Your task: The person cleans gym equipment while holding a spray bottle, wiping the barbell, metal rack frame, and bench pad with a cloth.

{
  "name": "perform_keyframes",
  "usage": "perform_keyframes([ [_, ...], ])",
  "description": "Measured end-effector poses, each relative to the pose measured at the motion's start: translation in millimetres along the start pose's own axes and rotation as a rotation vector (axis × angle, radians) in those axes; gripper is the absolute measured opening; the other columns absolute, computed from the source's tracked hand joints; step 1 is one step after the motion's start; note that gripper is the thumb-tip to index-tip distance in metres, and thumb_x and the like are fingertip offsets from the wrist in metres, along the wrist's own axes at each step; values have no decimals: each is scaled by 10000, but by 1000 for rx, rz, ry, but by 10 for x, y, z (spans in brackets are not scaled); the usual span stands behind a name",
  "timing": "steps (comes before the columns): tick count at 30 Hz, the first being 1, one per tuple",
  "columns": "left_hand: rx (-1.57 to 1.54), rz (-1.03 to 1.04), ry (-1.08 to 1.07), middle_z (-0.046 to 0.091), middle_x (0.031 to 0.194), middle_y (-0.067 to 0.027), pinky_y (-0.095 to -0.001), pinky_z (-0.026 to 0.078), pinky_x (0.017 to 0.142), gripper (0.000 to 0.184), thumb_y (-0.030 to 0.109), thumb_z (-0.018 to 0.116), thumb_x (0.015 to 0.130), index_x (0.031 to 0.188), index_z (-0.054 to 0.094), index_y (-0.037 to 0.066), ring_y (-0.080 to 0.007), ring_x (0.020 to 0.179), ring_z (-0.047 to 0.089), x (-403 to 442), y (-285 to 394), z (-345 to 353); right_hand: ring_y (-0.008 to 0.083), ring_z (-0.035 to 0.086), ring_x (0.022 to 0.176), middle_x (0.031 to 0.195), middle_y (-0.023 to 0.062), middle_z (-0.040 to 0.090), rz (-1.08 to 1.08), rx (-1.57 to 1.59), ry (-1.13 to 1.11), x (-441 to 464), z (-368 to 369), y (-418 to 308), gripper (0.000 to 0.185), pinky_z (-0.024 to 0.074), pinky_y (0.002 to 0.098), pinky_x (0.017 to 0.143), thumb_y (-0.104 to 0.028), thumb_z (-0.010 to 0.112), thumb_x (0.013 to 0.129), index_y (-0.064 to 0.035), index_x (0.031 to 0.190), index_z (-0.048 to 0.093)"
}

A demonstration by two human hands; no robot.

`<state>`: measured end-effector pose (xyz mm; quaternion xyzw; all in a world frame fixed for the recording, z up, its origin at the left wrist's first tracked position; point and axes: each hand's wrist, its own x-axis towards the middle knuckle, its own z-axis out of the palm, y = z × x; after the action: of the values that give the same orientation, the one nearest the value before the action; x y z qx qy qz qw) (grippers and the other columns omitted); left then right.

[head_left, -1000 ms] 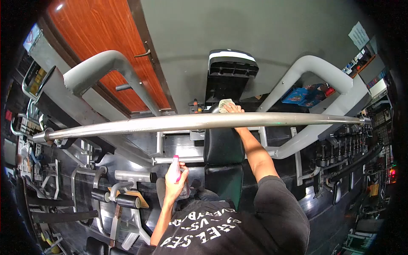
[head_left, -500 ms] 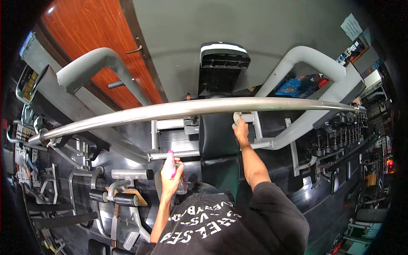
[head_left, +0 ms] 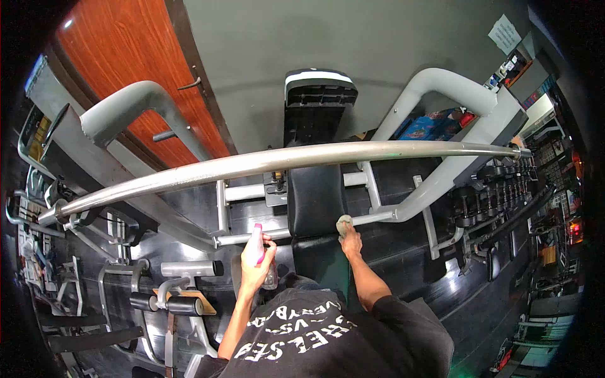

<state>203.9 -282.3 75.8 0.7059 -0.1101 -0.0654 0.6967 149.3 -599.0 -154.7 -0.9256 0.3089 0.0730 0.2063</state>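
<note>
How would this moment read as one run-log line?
left grip: holding pink-topped clear plastic bottle | right grip: holding crumpled pale cloth, at right edge of black padded bench

A reddish-brown wooden door (head_left: 123,60) with a dark handle (head_left: 190,84) stands beside a grey wall (head_left: 252,38); the glossy black floor (head_left: 403,271) reflects patches of light, and dumbbells (head_left: 485,206) line the right.

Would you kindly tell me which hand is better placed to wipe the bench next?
Probably the right hand: it holds the cloth beside the bench, while the left hand holds a spray bottle.
</note>
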Motion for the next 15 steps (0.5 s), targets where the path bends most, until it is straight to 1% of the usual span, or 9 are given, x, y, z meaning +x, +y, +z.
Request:
perform_keyframes([
  [5, -8, -16, -18, 587, 859, -33, -201, 461, 531, 300, 35, 614, 859, 1133, 508, -24, -53, 620, 533, 5, 32, 42, 339, 534, 1141, 1206, 160, 583, 196, 174, -174, -57, -117, 147, 515, 434, 422, 944, -202, 626, 808, -133, 1300, 491],
  [7, 19, -36, -50, 586, 845, -25, -206, 462, 533, 293, 38, 617, 858, 1125, 510, -21, -54, 617, 533, 13, 52, 64, 388, 524, 1136, 1193, 206, 582, 308, 553, -59, 222, 223, 522, 515, 412, 435, 959, -255, 655, 798, -70, 1259, 520],
  [8, 11, -45, -58, 586, 838, -19, -207, 459, 536, 279, 36, 615, 858, 1113, 514, -14, -54, 612, 531, 19, 77, 83, 399, 502, 1159, 1209, 243, 560, 274, 572, -35, 311, 113, 505, 518, 400, 421, 971, -311, 609, 831, -32, 1256, 512],
  [9, 10, -44, -58, 586, 838, -19, -207, 459, 536, 279, 36, 615, 858, 1113, 514, -14, -54, 612, 531, 22, 74, 96, 374, 546, 1114, 1147, 218, 603, 183, 566, 137, 402, -2, 396, 474, 432, 412, 920, -357, 579, 861, -22, 1195, 559],
  [10, -15, -89, -67, 585, 862, -31, -214, 460, 623, 265, 48, 619, 858, 1096, 526, -19, -70, 712, 544, 18, 68, 106, 375, 552, 1103, 1139, 220, 606, 176, 481, 281, 641, 68, 432, 485, 434, 412, 915, -377, 589, 858, 2, 1160, 573],
  [11, -40, -134, -75, 583, 886, -43, -222, 461, 710, 252, 60, 624, 857, 1079, 538, -24, -87, 812, 557, 17, 64, 116, 385, 569, 1065, 1110, 215, 621, 41, 614, 271, 643, -321, 160, 486, 440, 417, 901, -392, 588, 864, 6, 1141, 581],
  [12, -36, -143, -76, 588, 880, -41, -222, 459, 709, 249, 61, 624, 859, 1079, 540, -18, -83, 802, 555, 17, 89, 126, 388, 587, 1022, 1066, 210, 640, -30, 711, 329, 967, -250, 203, 473, 451, 420, 868, -394, 582, 870, 7, 1120, 592],
  [13, -34, -141, -72, 588, 880, -41, -222, 459, 709, 249, 61, 624, 859, 1079, 540, -18, -83, 802, 555, 17, 85, 135, 384, 599, 997, 1027, 203, 653, -89, 616, 414, 1072, -468, 1, 433, 457, 420, 837, -365, 573, 883, 7, 1104, 600],
  [15, -42, -91, -44, 593, 828, -14, -202, 450, 536, 265, 28, 618, 855, 1103, 525, 9, -54, 602, 534, -2, 62, 135, 394, 580, 1031, 1048, 247, 629, -104, 628, 535, 1516, -643, -314, 419, 440, 425, 862, -309, 568, 897, 43, 1125, 573],
])
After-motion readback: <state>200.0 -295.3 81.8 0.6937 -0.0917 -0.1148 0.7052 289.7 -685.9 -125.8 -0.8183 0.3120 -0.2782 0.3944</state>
